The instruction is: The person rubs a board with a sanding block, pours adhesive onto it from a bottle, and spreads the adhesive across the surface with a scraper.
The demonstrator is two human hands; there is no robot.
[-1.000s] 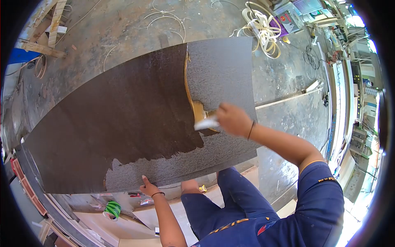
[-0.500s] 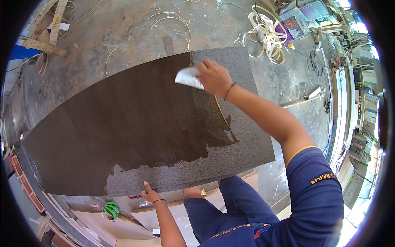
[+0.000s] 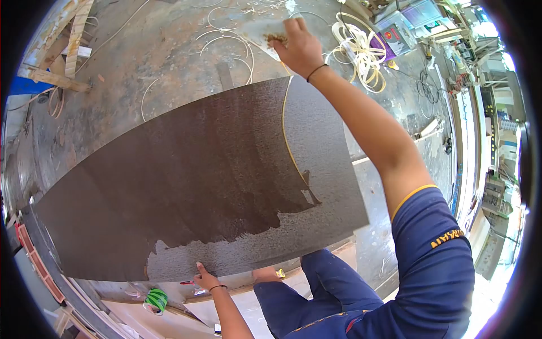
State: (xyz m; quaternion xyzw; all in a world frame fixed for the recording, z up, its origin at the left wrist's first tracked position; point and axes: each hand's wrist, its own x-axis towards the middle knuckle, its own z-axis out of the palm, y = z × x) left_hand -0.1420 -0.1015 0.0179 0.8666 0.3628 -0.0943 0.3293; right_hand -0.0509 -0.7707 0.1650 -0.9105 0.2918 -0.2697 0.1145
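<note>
One brown-smeared sheet point(image 3: 186, 175) spans the middle of the view, its far right corner hidden by the right forearm point(image 3: 361, 116). The right hand point(image 3: 299, 48) grips a blurred pale spreader point(image 3: 261, 29) beyond the far edge. The left hand point(image 3: 208, 280) touches the near edge; its clasp is unclear. Around lie coiled pale strips point(image 3: 361, 53), a green-striped roll point(image 3: 156, 301) and a red-emblemed container point(image 3: 397, 38), its label illegible. Yellow lettering point(image 3: 447, 238) marks the sleeve point(image 3: 429, 277).
</note>
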